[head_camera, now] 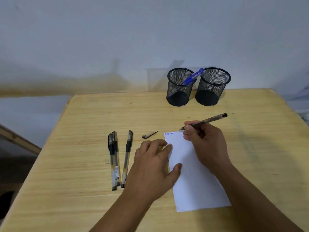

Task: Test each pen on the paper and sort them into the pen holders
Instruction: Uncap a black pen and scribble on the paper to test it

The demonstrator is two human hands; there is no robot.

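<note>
Pale grey-blue wall fills the upper half of the view, and below it a light wooden table (87,131) runs toward the camera. Toward the left of the tabletop lie three black capped pens (117,160), side by side and roughly parallel, two touching and the third just beside them; white stickers on two barrels carry print too small to read. Just right of the pens, a loose pen cap (149,134) rests on the wood near the top left corner of a sheet of white paper (197,185). The person's left hand (154,164) comes in from the bottom edge, palm down, fingers loosely spread, fingertips and thumb pressing the paper's left edge flat. Small blue handwriting (169,133) sits along the paper's top edge; it seems to read "DATA DATA", though it is faint. The right hand (204,141) lies over the paper's upper right part, thumb and fingers pinched around an uncapped black pen (206,121), whose tip meets the top edge just right of the writing while its barrel slants up to the right. At the back of the table, two black mesh pen holders (179,91) stand touching: the left one holds blue pens (192,78) leaning right over its rim, and the right holder (212,87) shows only its dark base inside.
</note>
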